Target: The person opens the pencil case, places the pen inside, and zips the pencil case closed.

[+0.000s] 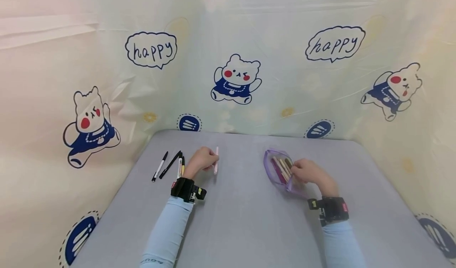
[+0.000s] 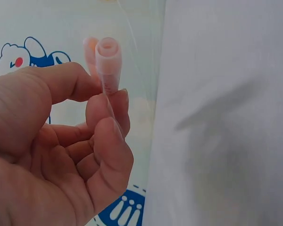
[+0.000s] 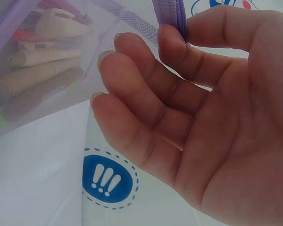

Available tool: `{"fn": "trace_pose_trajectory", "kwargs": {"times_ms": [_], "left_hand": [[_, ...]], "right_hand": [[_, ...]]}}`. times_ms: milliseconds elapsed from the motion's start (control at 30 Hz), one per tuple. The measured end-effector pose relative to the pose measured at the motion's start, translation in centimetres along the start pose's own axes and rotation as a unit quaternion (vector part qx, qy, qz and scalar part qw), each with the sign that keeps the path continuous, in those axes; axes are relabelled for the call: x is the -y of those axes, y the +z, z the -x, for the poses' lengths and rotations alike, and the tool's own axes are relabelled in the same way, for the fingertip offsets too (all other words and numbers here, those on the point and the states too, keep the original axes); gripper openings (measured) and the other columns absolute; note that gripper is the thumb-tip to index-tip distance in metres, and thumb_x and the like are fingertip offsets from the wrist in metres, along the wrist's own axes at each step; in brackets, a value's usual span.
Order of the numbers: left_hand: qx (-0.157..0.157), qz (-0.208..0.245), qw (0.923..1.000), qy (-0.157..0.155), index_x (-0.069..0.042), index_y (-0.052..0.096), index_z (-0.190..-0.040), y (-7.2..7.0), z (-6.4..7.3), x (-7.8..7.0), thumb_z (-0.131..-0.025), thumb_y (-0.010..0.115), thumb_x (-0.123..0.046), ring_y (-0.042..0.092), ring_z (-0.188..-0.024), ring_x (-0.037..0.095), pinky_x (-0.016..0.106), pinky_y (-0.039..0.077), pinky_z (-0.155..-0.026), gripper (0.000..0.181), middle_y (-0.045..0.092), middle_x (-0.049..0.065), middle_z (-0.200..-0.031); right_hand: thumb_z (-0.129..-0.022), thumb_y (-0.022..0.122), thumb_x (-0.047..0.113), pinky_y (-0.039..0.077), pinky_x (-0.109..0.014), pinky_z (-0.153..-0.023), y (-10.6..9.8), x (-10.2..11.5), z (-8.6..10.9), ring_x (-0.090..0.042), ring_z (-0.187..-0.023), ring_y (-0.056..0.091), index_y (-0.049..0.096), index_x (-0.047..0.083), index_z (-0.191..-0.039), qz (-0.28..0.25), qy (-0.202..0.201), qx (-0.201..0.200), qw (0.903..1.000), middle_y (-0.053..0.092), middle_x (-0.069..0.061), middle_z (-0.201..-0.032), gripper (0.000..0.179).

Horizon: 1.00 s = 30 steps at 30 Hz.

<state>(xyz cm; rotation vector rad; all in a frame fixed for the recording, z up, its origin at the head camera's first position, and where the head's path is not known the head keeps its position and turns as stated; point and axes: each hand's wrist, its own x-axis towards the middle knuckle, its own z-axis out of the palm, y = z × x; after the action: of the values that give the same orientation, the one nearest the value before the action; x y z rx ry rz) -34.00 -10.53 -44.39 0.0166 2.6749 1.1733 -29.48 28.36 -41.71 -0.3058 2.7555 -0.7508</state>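
Observation:
My left hand [image 1: 204, 158] pinches a pale pink highlighter [image 1: 216, 161] between thumb and fingertips. In the left wrist view the pink highlighter [image 2: 108, 61] points its blunt end at the camera, above the table surface. On the right, my right hand [image 1: 307, 170] pinches the purple zipper edge [image 3: 172, 13] of a mesh pencil pouch [image 1: 265, 166]; its other fingers are loosely curled. Through the mesh, several pens and markers [image 3: 42, 80] show in the right wrist view, lying side by side. The head view shows these pens [image 1: 281, 169] in the pouch's open mouth.
Left of my left hand lie a white pen with a black cap [image 1: 160, 166], a black pen [image 1: 170, 164] and more pens [image 1: 180, 166], partly covered by the wrist. The grey table [image 1: 242, 220] reaches back to a printed curtain [image 1: 285, 82].

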Motion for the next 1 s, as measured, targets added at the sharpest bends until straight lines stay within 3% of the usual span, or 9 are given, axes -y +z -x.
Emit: {"fn": "trace_pose_trajectory", "kwargs": {"times_ms": [200,800,1000], "left_hand": [[0.008,0.032,0.9994,0.003,-0.002,0.067,-0.095,1.1,-0.1,-0.8,-0.092,0.060,-0.019,0.058,-0.062,0.015,0.025,0.050,-0.054,0.018,0.067,0.009,-0.082],[0.034,0.106,0.9933,0.030,-0.004,0.068,-0.099,7.5,-0.9,-5.3,-0.094,0.058,-0.023,0.065,-0.065,0.015,0.026,0.053,-0.057,0.022,0.069,0.008,-0.087],[0.059,0.160,0.9843,0.045,-0.001,0.067,-0.100,9.1,-1.0,-6.8,-0.094,0.057,-0.020,0.066,-0.060,0.013,0.024,0.052,-0.053,0.022,0.071,0.009,-0.086]], "right_hand": [[-0.093,0.049,0.017,0.041,-0.031,-0.055,-0.2,0.2,-0.1,-0.017,-0.057,0.049,0.063,0.003,-0.084,0.002,-0.011,-0.005,0.9999,0.054,-0.003,-0.062,0.022],[-0.093,0.050,0.020,0.041,-0.031,-0.054,0.0,-0.2,0.0,-0.018,-0.058,0.050,0.064,0.005,-0.085,0.000,0.003,0.003,1.0000,0.055,-0.004,-0.064,0.022],[-0.093,0.049,0.019,0.041,-0.031,-0.055,0.0,-0.3,0.0,-0.018,-0.059,0.051,0.065,0.003,-0.089,-0.008,0.002,0.000,1.0000,0.058,-0.006,-0.067,0.022]]}}
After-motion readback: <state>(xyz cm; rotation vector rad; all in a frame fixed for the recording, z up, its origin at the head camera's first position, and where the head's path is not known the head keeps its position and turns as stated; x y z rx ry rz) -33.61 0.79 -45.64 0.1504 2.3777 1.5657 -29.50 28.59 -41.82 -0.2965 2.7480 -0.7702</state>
